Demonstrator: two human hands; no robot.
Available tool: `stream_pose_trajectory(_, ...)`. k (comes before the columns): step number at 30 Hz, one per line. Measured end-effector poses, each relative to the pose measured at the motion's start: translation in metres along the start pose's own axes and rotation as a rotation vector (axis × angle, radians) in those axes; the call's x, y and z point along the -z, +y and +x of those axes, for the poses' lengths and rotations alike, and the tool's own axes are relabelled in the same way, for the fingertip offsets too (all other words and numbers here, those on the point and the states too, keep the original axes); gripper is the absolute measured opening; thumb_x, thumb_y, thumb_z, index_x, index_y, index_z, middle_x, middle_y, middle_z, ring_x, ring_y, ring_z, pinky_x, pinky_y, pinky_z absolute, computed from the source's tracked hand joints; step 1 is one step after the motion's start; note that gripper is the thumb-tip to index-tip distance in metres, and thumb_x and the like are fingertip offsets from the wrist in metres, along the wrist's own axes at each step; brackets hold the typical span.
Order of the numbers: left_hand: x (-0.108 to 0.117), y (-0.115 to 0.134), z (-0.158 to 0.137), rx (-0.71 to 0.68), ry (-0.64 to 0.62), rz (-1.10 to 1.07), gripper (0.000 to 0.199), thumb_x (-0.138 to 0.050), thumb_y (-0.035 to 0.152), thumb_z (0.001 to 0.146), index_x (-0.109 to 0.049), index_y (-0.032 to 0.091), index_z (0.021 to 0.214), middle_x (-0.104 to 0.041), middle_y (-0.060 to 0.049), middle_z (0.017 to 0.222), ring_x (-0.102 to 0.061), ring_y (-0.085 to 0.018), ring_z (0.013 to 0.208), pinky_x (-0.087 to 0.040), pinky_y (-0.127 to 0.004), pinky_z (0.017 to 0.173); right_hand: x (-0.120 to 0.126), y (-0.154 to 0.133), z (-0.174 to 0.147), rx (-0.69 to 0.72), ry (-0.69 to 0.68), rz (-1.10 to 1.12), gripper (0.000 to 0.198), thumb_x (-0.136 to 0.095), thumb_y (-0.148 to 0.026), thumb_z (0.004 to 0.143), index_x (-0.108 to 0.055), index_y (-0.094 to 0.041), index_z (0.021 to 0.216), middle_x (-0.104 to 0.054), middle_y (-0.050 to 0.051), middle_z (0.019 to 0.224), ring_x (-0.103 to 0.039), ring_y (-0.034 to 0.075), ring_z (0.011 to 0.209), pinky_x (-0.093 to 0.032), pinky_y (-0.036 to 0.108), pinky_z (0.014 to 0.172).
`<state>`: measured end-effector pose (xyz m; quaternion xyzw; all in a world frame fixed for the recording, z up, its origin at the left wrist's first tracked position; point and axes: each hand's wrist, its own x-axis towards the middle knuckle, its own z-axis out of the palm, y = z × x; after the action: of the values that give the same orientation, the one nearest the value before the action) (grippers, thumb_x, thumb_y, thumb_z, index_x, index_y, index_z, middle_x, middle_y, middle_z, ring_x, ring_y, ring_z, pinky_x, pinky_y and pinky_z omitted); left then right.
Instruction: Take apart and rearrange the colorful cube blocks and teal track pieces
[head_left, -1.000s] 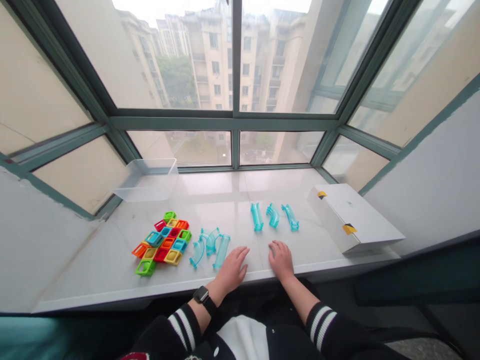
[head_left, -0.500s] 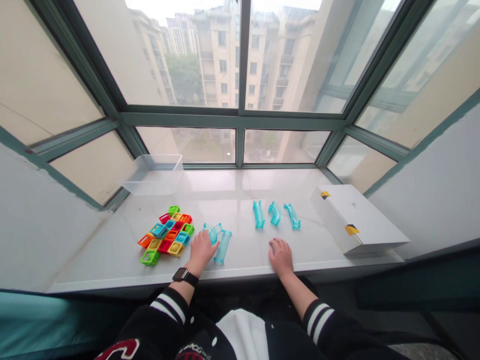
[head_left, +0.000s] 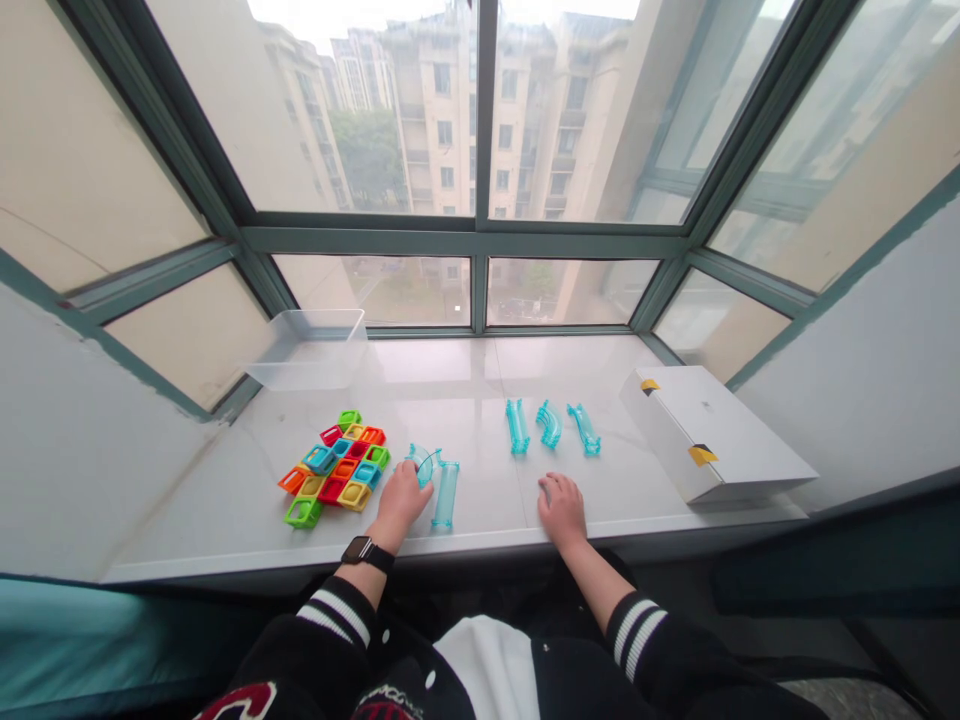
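My left hand (head_left: 403, 497) has its fingers closed on the near end of a clear blue curved track piece (head_left: 424, 463), which my fingers partly cover. Just right of it lies a straight clear blue track piece (head_left: 445, 497). My right hand (head_left: 562, 508) rests on the white sill, holding nothing, its fingers loosely bent and apart. Beyond that hand lie a straight track piece (head_left: 517, 427), a curved piece (head_left: 549, 426) and another track piece (head_left: 584, 431), side by side. Left of my left hand is a cluster of coloured plastic blocks (head_left: 344, 468) with square openings.
A clear plastic bin (head_left: 307, 370) stands at the back left by the window. A white box (head_left: 720, 430) with yellow-and-black tabs sits at the right. The sill's front edge (head_left: 487, 538) runs just below my hands.
My left hand has shifted slightly left, and the curved piece has turned and moved with it. The straight piece beside it now lies a little apart and more upright in view. My right hand stays put.
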<state>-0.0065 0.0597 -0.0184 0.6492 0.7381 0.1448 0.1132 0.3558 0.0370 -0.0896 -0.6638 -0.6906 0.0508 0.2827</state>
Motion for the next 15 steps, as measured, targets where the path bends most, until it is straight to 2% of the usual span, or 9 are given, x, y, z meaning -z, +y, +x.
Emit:
stream_pose_trajectory(4, 0.005, -0.004, 0.002, 0.007, 0.004, -0.087, 0.007, -0.059, 0.027, 0.092, -0.059, 0.020, 0.093, -0.069, -0.013, 0.104, -0.066, -0.027, 0.098, -0.047, -0.034, 0.084, 0.001, -0.001, 0.000, -0.004, 0.005, 0.004, 0.030, -0.052, -0.019, 0.094, -0.074, -0.023, 0.115, -0.069, 0.012, 0.130, -0.057, 0.030, 0.125, -0.042, 0.045, 0.110)
stream_pose_trajectory(9, 0.016, -0.008, 0.001, 0.033, 0.030, -0.189, 0.012, -0.054, 0.028, 0.094, -0.056, 0.022, 0.084, -0.069, -0.010, 0.094, -0.066, -0.027, 0.093, -0.046, -0.035, 0.083, 0.002, -0.001, 0.000, -0.006, -0.008, -0.007, 0.029, -0.053, -0.019, 0.094, -0.073, -0.022, 0.115, -0.069, 0.012, 0.130, -0.057, 0.030, 0.125, -0.042, 0.045, 0.110)
stream_pose_trajectory(11, 0.019, -0.008, 0.001, 0.108, 0.041, -0.316, 0.011, -0.055, 0.029, 0.095, -0.055, 0.023, 0.085, -0.069, -0.008, 0.088, -0.067, -0.027, 0.088, -0.046, -0.034, 0.078, 0.001, -0.001, 0.000, -0.005, -0.006, -0.014, 0.030, -0.053, -0.019, 0.094, -0.073, -0.022, 0.115, -0.069, 0.012, 0.130, -0.057, 0.029, 0.125, -0.042, 0.044, 0.110)
stream_pose_trajectory(15, 0.019, -0.008, 0.002, 0.320, 0.025, -0.721, 0.009, -0.061, 0.026, 0.091, -0.054, 0.024, 0.088, -0.068, -0.004, 0.074, -0.066, -0.024, 0.073, -0.046, -0.032, 0.069, 0.000, 0.000, -0.001, 0.003, 0.004, -0.021, 0.029, -0.052, -0.019, 0.095, -0.073, -0.022, 0.115, -0.069, 0.012, 0.130, -0.057, 0.029, 0.125, -0.042, 0.044, 0.110)
